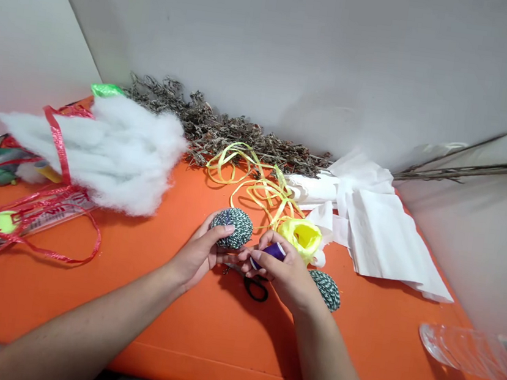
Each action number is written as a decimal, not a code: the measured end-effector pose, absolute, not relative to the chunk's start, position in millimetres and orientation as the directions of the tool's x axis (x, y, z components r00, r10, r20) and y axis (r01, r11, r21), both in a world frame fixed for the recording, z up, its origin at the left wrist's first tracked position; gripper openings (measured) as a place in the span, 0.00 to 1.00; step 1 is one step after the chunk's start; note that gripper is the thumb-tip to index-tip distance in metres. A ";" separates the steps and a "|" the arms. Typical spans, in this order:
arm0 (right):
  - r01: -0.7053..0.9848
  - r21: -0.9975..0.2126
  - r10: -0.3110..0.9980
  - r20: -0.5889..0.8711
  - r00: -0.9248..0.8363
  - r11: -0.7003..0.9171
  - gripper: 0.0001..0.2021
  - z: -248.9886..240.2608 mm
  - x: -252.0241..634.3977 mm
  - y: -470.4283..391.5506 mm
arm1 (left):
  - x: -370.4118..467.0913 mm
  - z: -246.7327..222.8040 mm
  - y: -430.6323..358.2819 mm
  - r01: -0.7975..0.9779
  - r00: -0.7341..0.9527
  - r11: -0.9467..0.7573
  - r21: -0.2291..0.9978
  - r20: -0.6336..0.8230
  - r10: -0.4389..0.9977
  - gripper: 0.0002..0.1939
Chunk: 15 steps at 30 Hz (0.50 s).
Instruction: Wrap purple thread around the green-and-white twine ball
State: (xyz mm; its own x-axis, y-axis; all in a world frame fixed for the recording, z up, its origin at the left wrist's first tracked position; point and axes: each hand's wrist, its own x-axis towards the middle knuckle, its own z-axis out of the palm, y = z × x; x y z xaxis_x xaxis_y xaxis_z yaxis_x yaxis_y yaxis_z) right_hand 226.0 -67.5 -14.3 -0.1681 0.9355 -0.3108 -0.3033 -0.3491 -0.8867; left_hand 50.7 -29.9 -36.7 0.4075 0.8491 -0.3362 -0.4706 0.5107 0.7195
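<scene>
A round ball wrapped in green and white twine rests in my left hand, the thumb across its front. In my right hand is a spool of purple thread, held between thumb and fingers. The fingertips of both hands come close together between the two things. Below them on the table lie scissors with black handles, their blades partly covered by my hands. A second green and white twine bundle sits behind my right wrist, partly hidden.
On the orange table, white stuffing and red ribbon lie left. Dried plants line the wall. Yellow ribbon leads to a yellow roll. White sheets and a clear plastic bottle are right.
</scene>
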 end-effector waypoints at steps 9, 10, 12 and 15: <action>-0.356 -0.882 0.951 -0.290 -0.105 -0.308 0.15 -15.1 226.6 -66.8 | 52.6 -36.2 -28.5 -0.513 0.325 0.496 0.701 -0.376 0.867 0.19; -0.360 -0.884 0.954 -0.285 -0.090 -0.298 0.15 -14.9 226.3 -66.6 | 52.7 -36.0 -28.2 -0.523 0.319 0.497 0.692 -0.382 0.867 0.18; -0.360 -0.887 0.956 -0.285 -0.068 -0.290 0.16 -14.4 225.6 -66.4 | 52.5 -35.0 -27.8 -0.549 0.309 0.502 0.668 -0.396 0.865 0.15; -0.354 -0.889 0.956 -0.288 -0.059 -0.290 0.16 -13.2 225.1 -66.3 | 51.5 -32.8 -27.2 -0.594 0.305 0.507 0.624 -0.408 0.860 0.14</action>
